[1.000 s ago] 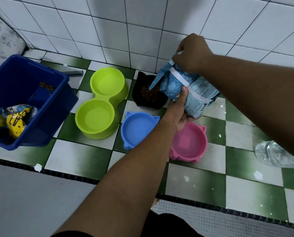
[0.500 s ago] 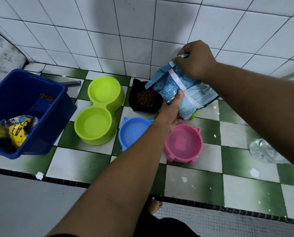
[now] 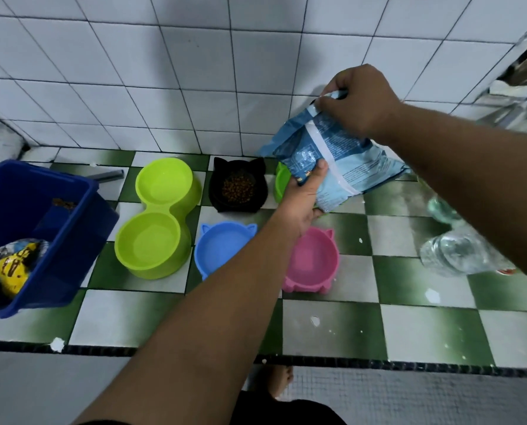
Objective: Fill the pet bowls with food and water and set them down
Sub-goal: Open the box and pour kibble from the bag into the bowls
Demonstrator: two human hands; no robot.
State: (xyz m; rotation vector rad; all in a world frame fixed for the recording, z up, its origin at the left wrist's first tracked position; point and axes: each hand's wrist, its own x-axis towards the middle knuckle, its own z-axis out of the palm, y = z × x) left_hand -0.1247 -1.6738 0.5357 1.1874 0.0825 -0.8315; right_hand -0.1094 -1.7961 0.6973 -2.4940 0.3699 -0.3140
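A light-blue food bag [image 3: 342, 161] hangs above the floor, its open mouth pointing left toward the bowls. My right hand [image 3: 358, 101] grips the bag's upper end, and my left hand [image 3: 302, 200] holds it from underneath. A black cat-eared bowl [image 3: 238, 186] holds brown kibble. An empty lime double bowl [image 3: 157, 219], a blue bowl [image 3: 223, 250] and a pink bowl [image 3: 312, 262] stand on the checkered floor. A small green bowl [image 3: 282, 180] is mostly hidden behind the bag.
A blue plastic bin [image 3: 38, 228] with a yellow packet [image 3: 13, 268] and some kibble sits at the left. A clear water bottle [image 3: 461, 253] lies at the right. A white tiled wall [image 3: 194, 72] stands behind the bowls. My bare foot [image 3: 282, 381] is below the tiled step.
The bag's mouth has moved right and up, away from the black bowl, whose kibble now shows fully. Both hands keep their hold on the bag.
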